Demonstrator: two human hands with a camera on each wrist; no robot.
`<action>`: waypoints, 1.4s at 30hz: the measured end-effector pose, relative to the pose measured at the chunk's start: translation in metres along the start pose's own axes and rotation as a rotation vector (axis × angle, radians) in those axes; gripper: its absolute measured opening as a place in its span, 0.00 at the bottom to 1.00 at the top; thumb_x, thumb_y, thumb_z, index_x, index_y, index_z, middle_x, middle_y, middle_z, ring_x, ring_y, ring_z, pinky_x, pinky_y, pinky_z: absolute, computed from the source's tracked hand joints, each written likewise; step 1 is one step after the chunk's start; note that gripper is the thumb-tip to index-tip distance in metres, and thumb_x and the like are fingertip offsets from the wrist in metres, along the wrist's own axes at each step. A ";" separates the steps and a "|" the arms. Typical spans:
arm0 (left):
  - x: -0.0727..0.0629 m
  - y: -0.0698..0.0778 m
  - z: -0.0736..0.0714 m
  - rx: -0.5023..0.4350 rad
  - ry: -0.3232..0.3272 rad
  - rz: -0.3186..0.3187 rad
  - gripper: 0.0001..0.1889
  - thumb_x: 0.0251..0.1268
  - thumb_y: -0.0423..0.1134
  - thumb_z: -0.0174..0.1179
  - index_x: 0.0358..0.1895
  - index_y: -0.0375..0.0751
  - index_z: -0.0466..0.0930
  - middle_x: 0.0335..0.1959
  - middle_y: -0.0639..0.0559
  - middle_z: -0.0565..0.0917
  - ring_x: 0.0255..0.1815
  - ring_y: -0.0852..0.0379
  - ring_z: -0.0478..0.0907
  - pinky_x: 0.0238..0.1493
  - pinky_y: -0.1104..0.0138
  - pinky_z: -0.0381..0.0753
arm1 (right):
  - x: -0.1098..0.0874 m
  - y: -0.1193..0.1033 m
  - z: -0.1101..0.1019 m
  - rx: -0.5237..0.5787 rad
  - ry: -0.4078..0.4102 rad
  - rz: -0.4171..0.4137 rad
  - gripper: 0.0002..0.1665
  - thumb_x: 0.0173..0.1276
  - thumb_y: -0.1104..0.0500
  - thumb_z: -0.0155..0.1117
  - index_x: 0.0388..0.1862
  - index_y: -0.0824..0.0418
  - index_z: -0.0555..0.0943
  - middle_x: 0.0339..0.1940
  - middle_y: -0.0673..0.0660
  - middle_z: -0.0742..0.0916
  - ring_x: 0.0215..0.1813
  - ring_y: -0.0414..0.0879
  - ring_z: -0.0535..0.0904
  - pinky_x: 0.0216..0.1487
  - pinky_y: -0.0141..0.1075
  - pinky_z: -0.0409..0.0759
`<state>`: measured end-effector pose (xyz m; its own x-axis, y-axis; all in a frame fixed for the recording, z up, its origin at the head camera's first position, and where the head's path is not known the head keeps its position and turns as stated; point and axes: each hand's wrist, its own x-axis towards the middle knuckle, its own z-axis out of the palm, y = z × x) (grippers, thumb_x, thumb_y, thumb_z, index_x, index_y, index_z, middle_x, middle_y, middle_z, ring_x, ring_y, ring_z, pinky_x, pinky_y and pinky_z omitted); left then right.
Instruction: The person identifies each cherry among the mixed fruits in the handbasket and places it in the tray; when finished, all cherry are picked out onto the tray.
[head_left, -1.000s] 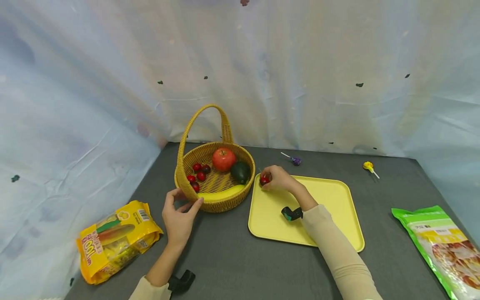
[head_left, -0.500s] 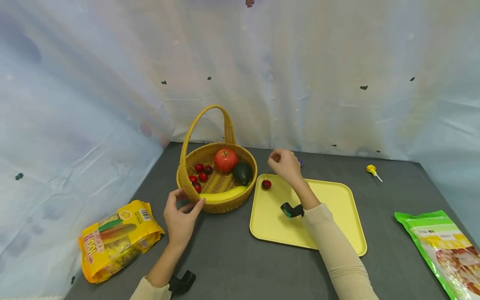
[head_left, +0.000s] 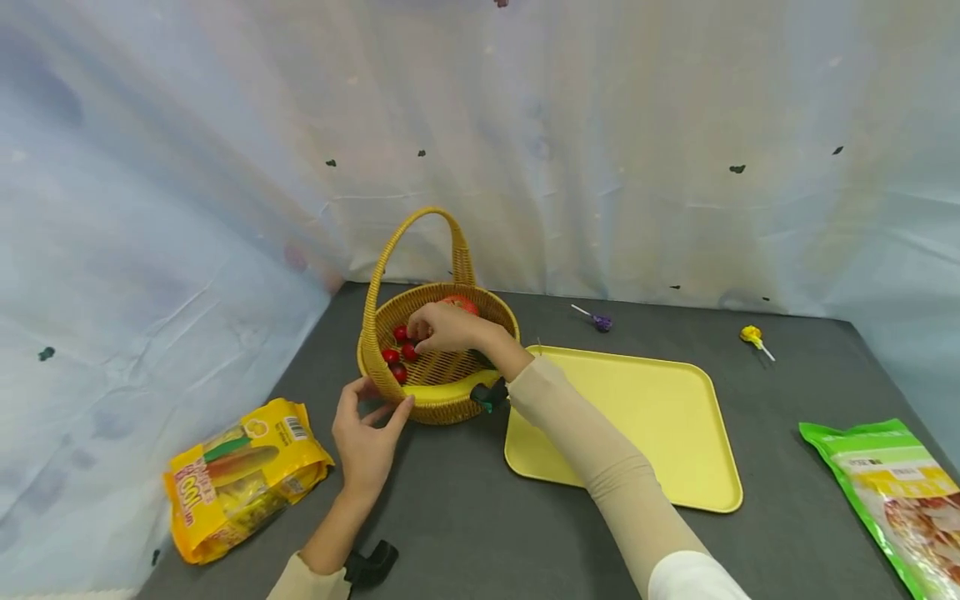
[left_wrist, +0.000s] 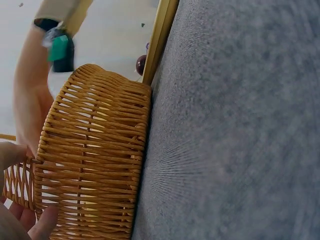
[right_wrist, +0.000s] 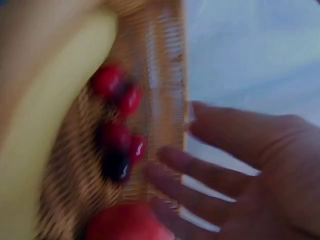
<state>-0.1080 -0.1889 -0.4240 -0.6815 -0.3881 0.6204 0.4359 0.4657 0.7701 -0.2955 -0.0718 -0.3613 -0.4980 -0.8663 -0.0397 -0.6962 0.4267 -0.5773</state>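
My left hand [head_left: 365,442] grips the near left side of the wicker basket [head_left: 442,413] at the foot of its handle, thumb and fingers on either side of the weave. Over the basket, my right hand [head_left: 450,327] reaches in above several cherries [right_wrist: 122,100]; in the right wrist view its fingers are spread and hold nothing. A banana [head_left: 450,390] lies along the basket's near side. At the back sits a red apple [head_left: 463,302], partly covered by the right hand. The avocado is mostly hidden under that arm.
A yellow tray [head_left: 637,417] lies right of the basket; a cherry [left_wrist: 141,64] shows by its edge in the left wrist view. Purple [head_left: 602,322] and yellow lollipops [head_left: 752,335] lie behind. A yellow snack bag [head_left: 247,479] is left, a green-edged bag [head_left: 892,492] right.
My right hand let go of the cherry on the tray, lifted away, then moved left over the basket. The left hand has kept its grip on the basket.
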 end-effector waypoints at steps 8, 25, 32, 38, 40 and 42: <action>0.000 0.000 0.001 0.017 -0.003 -0.008 0.23 0.52 0.22 0.73 0.51 0.22 0.74 0.43 0.34 0.77 0.46 0.48 0.76 0.40 0.57 0.89 | 0.031 -0.010 0.005 0.111 -0.269 -0.015 0.22 0.69 0.64 0.68 0.61 0.68 0.79 0.58 0.62 0.83 0.58 0.52 0.79 0.54 0.33 0.82; -0.002 0.001 0.003 0.010 -0.011 -0.012 0.24 0.51 0.22 0.73 0.52 0.23 0.74 0.43 0.34 0.77 0.46 0.48 0.76 0.40 0.53 0.88 | 0.039 0.013 0.020 0.343 -0.277 0.098 0.23 0.68 0.68 0.66 0.61 0.68 0.79 0.56 0.64 0.84 0.51 0.50 0.83 0.55 0.51 0.84; -0.001 0.002 0.002 0.014 -0.005 -0.008 0.24 0.51 0.21 0.73 0.52 0.23 0.75 0.43 0.35 0.77 0.46 0.50 0.76 0.39 0.55 0.88 | 0.041 0.012 0.024 0.384 -0.323 0.118 0.24 0.69 0.69 0.65 0.63 0.65 0.78 0.53 0.61 0.84 0.50 0.52 0.83 0.55 0.49 0.85; 0.000 0.001 0.002 0.014 -0.011 -0.005 0.23 0.51 0.21 0.73 0.51 0.23 0.75 0.43 0.35 0.77 0.46 0.51 0.76 0.40 0.56 0.88 | 0.040 0.013 0.026 0.379 -0.371 0.150 0.25 0.69 0.67 0.66 0.65 0.65 0.77 0.52 0.60 0.83 0.52 0.55 0.82 0.58 0.48 0.83; 0.000 0.001 0.002 0.013 -0.012 -0.010 0.23 0.51 0.21 0.73 0.51 0.23 0.75 0.43 0.35 0.77 0.46 0.52 0.76 0.40 0.56 0.88 | 0.040 0.014 0.026 0.389 -0.386 0.158 0.24 0.70 0.66 0.66 0.64 0.65 0.77 0.53 0.59 0.83 0.53 0.53 0.82 0.59 0.47 0.82; 0.000 0.000 0.003 0.014 -0.012 -0.011 0.23 0.51 0.22 0.73 0.51 0.22 0.75 0.43 0.35 0.77 0.46 0.52 0.76 0.40 0.55 0.88 | 0.040 0.014 0.026 0.396 -0.397 0.160 0.22 0.69 0.67 0.66 0.62 0.66 0.79 0.52 0.59 0.84 0.52 0.52 0.82 0.59 0.46 0.83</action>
<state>-0.1093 -0.1866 -0.4242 -0.6933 -0.3840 0.6098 0.4199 0.4724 0.7749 -0.3118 -0.1073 -0.3923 -0.2956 -0.8629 -0.4099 -0.3439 0.4965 -0.7970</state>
